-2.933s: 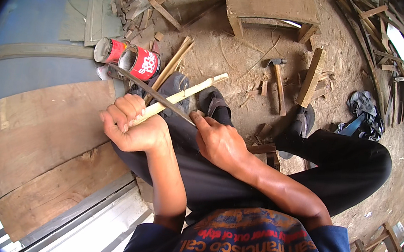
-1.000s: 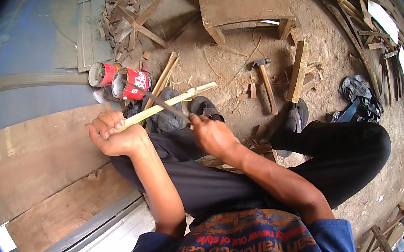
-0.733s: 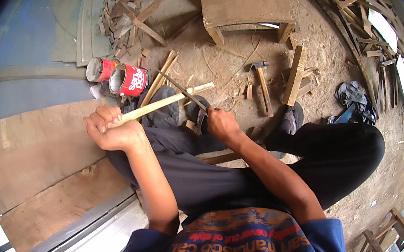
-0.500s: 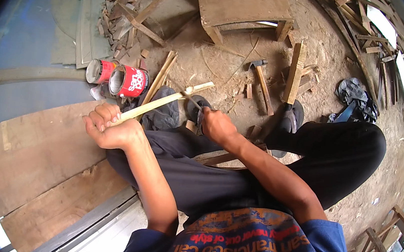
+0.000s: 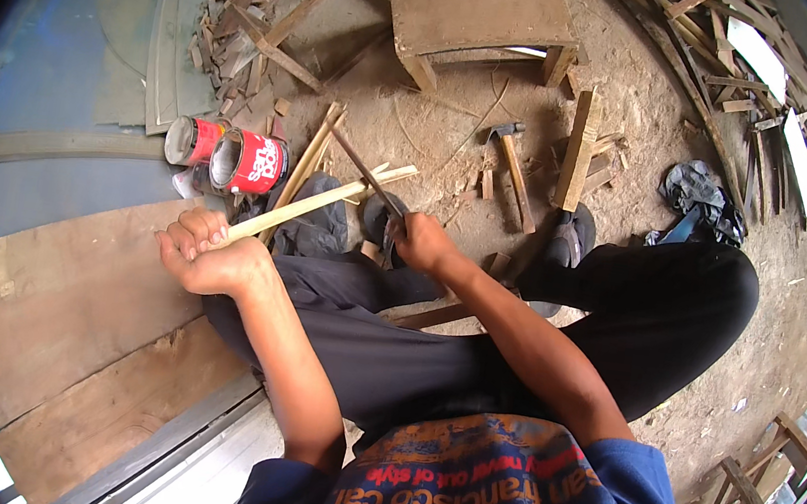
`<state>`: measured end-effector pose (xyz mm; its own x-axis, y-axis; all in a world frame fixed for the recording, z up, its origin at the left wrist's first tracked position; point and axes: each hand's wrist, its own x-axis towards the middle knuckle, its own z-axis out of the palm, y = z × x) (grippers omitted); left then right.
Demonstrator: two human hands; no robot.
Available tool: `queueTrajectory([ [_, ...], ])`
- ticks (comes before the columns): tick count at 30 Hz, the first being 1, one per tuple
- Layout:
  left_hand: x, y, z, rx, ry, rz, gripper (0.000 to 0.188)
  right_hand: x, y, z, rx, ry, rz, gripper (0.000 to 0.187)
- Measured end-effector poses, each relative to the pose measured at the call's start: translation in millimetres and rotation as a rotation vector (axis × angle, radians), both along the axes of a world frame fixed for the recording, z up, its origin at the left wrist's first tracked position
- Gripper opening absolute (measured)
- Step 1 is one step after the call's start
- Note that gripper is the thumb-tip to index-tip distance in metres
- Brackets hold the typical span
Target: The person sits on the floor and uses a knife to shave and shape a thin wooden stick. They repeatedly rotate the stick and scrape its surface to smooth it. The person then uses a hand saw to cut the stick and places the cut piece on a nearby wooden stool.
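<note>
One slim, pale, rough-tipped stick (image 5: 303,206), left hand (image 5: 210,250) tight round it, right hand (image 5: 426,246) round a dark knife (image 5: 355,157)

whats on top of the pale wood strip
The dark blade in the right hand crosses over the pale wood strip toward its far end. The left hand closes round the near end, hiding it; the patch under the blade is covered too.

The long, pale wooden stick (image 5: 301,209) slants in the left hand (image 5: 210,253), with a sliver (image 5: 383,166) raised near its far end – to the right of the larger red can (image 5: 258,164). The narrow dark blade (image 5: 353,154), in the right hand (image 5: 424,243), crosses it there – also right of the can.
</note>
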<state>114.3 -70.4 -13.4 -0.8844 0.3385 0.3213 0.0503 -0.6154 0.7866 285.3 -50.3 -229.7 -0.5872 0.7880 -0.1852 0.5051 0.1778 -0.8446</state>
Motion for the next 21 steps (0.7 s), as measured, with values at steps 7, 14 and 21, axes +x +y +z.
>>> queueTrajectory([
  [7,8,0,-1,0.004,0.019,0.055,0.042,2,-27,57,0.409,0.011,0.114,0.029],
  [14,4,-3,-2,-0.015,0.012,0.026,0.042,14,0,52,0.053,-0.225,0.222,0.024],
  [21,2,-5,-3,-0.029,0.014,0.038,0.042,9,-11,24,0.255,-0.199,0.256,0.031],
])
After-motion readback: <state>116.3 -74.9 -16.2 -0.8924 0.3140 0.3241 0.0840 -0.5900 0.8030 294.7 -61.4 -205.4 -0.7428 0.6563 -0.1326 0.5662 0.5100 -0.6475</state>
